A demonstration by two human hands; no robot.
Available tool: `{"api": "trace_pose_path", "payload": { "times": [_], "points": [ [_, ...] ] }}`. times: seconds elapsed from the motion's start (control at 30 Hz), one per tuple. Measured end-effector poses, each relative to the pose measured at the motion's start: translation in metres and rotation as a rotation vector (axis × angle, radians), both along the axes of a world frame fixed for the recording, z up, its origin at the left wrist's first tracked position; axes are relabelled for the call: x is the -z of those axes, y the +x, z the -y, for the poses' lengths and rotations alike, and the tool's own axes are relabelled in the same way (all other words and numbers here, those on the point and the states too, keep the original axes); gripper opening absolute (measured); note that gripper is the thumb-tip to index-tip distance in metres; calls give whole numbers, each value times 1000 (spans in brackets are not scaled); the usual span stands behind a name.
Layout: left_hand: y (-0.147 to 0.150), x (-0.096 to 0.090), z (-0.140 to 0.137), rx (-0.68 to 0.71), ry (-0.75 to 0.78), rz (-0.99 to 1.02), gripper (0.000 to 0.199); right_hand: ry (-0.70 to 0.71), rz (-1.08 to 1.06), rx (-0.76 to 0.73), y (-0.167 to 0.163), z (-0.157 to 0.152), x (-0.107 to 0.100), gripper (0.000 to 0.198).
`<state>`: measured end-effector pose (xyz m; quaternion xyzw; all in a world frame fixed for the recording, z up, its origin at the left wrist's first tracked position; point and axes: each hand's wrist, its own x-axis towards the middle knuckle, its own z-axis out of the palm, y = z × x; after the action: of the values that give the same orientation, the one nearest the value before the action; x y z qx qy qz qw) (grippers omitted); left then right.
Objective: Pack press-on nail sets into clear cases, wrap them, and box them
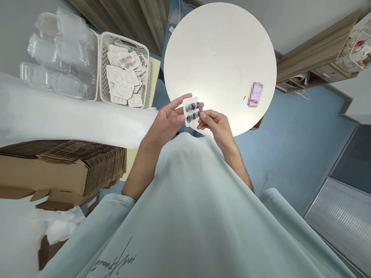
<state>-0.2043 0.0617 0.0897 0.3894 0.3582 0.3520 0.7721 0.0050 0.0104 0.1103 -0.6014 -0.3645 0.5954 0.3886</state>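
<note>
Between the left hand [165,121] and the right hand [218,125], a small white card [191,112] is held up with its face toward the camera. The left thumb presses on the card's left edge, with the index finger reaching past the top edge. The right thumb and fingers are nearly closed, pinching at the card's right edge. Two rows of glossy grey and dark pieces [193,105] sit on the card.

Both hands are over the near edge of a round white table [220,58], just in front of the wearer's pale green shirt [197,193]. On the table's right side lies a small purple item [255,94], blurred into blocks.

To the left, a white perforated basket [124,38] holds a loose heap of similar cards [123,81], some face up and others showing print. Just beside it, clear plastic boxes [72,58] are piled in another basket [97,65]. Nearer the wearer stretches a white surface [72,112], then a stack of folded brown cardboard [107,166]. Blue floor [278,127] shows at the right, with wooden furniture [319,50] beyond.
</note>
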Motion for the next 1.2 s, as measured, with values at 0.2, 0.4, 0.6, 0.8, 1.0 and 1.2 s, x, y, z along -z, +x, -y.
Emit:
{"api": "trace_pose_path", "payload": {
  "times": [0.2,0.4,0.6,0.8,1.0,1.2],
  "points": [
    [1,11,4,-79,59,-74,88,170,245,47,-11,7,-24,49],
    [2,19,8,-63,142,-125,94,312,372,-4,-20,11,-30,33],
    [-2,19,5,-99,165,-174,81,239,357,27,-12,8,-20,35],
    [-9,17,1,-218,210,-285,56,148,280,56,7,0,-7,42],
    [-9,15,-3,-235,252,-332,45,107,208,83,11,-3,5,48],
    [-10,16,-5,-214,240,-347,44,124,173,81,13,-4,14,47]
  ]
}}
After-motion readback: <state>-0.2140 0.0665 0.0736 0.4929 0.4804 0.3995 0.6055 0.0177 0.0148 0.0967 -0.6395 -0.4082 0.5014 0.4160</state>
